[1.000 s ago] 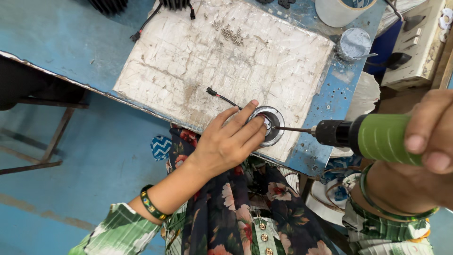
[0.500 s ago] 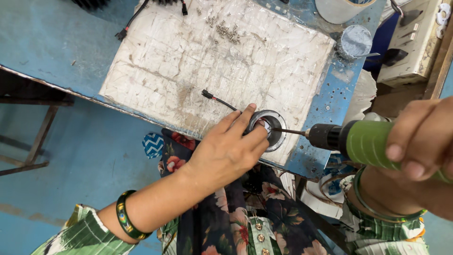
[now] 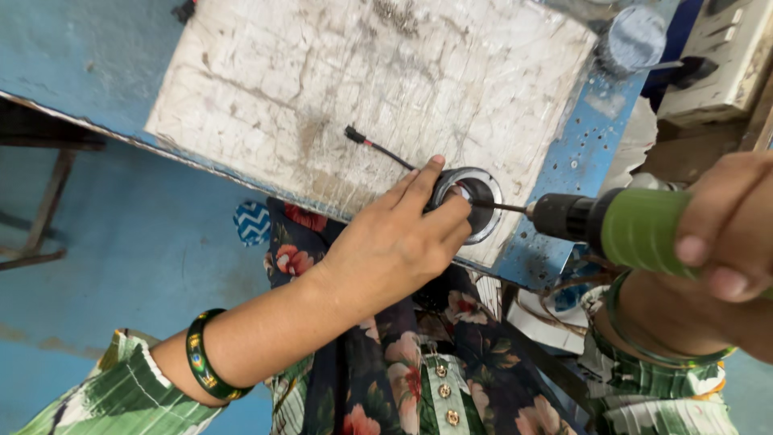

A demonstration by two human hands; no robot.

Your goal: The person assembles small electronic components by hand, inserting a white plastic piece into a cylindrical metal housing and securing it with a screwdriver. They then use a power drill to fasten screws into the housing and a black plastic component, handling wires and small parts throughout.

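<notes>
since the earlier frame the view has closed in and the left hand (image 3: 394,242) has curled further over the round metal fitting (image 3: 471,201); the driver's bit has stayed in the fitting's middle. that fitting lies flat at the near edge of the white board (image 3: 378,89), close to the board's near right corner, with the blue table (image 3: 580,145) showing just beyond. left fingers are narrow, pressed down on the fitting's rim, forefinger stretched along its far side. the right hand (image 3: 737,242) is wrapped tight around the green power screwdriver (image 3: 644,232).

risk, as i judge it: the bit runs just beside the left fingertips, so a slip off the screw head could catch them; the fitting could also spin under a light hold, or tip off the board's edge.

the screwdriver's long axis runs nearly level, right to left, its tip pointing left into the fitting. a thin black wire (image 3: 378,145) trails from the fitting toward the board's middle.
</notes>
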